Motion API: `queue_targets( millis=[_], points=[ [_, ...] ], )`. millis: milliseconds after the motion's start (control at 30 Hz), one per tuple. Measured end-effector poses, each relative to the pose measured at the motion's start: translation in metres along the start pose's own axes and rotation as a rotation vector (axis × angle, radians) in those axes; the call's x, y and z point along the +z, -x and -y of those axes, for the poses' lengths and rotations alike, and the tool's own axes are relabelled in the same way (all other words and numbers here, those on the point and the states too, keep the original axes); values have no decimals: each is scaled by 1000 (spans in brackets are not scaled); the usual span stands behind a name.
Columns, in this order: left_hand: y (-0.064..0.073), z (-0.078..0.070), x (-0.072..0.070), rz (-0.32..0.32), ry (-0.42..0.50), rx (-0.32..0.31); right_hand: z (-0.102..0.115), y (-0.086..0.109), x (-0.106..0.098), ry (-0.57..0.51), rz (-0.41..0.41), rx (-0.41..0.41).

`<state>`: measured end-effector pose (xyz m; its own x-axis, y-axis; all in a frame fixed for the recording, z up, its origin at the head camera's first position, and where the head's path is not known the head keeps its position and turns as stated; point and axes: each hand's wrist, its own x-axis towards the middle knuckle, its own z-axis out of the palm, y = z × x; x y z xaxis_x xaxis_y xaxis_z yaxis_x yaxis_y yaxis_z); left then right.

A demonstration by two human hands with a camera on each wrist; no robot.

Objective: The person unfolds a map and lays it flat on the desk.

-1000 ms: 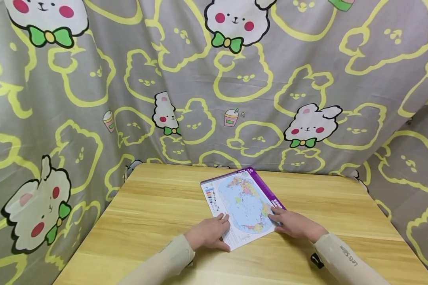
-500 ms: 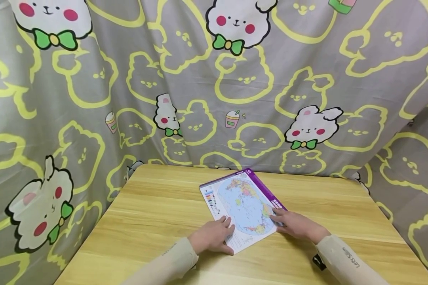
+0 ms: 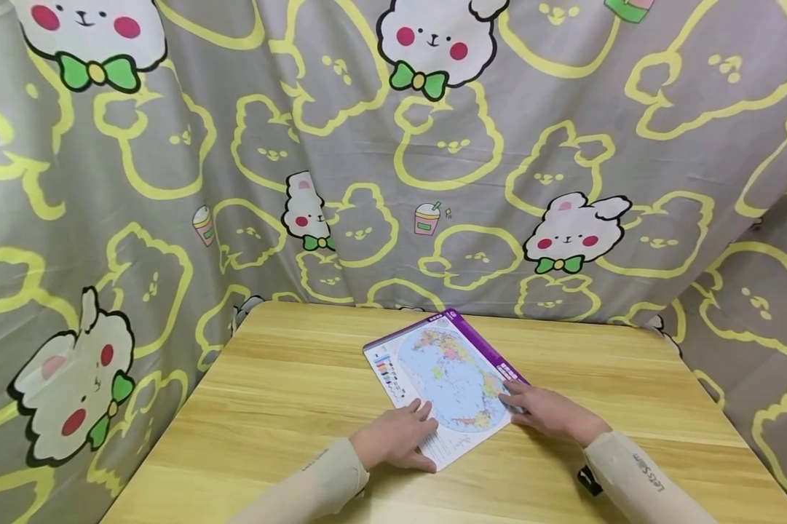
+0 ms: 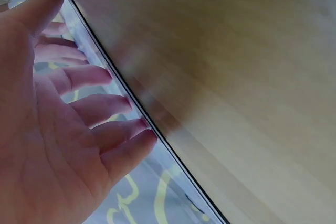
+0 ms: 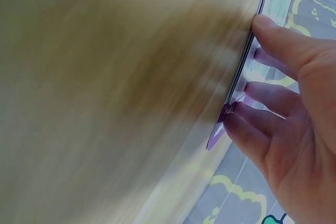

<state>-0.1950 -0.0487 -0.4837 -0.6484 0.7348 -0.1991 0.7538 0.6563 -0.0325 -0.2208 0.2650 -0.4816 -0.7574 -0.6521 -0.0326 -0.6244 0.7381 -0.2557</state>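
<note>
A thin world map sheet or board (image 3: 448, 389) with a purple border lies at a slant on the wooden table, its far corner towards the back edge. My left hand (image 3: 396, 435) rests on its near left part, fingertips on the printed face and thumb at the near corner. On the right side, my right hand (image 3: 553, 413) touches the map's right corner with its fingers spread. In the left wrist view, the left hand's fingers (image 4: 113, 108) lie loosely extended over the map's dark thin edge. The right thumb (image 5: 268, 27) meets the edge in the right wrist view.
The wooden table (image 3: 269, 386) has a grey curtain (image 3: 367, 145) with yellow outlines and rabbit faces hanging behind it and along both sides. A small black object (image 3: 588, 480) shows beneath the right sleeve.
The map has turned slightly counter-clockwise: its left corner came nearer and its near corner shifted right. My left hand moved right and a little nearer with it; the right hand shifted slightly right.
</note>
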Motion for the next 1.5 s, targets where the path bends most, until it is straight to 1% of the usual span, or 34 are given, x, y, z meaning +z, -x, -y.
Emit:
queue_targets(
  millis=[67, 233, 467, 633, 767, 867, 967, 1100, 1233, 1400, 1500],
  points=[
    [0, -2, -1, 4, 4, -11, -2, -1, 0, -1, -9, -4],
    [0, -8, -4, -4, -51, -13, -8, -3, 1, 23, -22, -22],
    [1, -14, -9, -17, -120, -20, -12, -8, 0, 46, 3, 3],
    [-2, -15, -9, -17, -112, -16, -16, -11, 0, 51, -7, 3],
    [-5, -15, -8, -21, -95, -13, -19, -13, 0, 64, -38, -26],
    [-7, -15, -8, -20, -90, -11, -21, -14, -1, 71, -43, -33],
    [-7, -16, -9, -15, -94, -5, -22, -16, -1, 64, -27, -2],
    [-8, -16, -9, -13, -124, 7, -23, -19, -4, 50, -3, 51],
    [-9, -15, -8, -14, -141, 11, -27, -23, -4, 55, -2, 52],
    [-9, -17, -8, -14, -141, 15, -32, -26, -1, 68, -12, 46],
    [-9, -19, -9, -7, -140, 13, -32, -27, -1, 65, -19, 38]
  ],
)
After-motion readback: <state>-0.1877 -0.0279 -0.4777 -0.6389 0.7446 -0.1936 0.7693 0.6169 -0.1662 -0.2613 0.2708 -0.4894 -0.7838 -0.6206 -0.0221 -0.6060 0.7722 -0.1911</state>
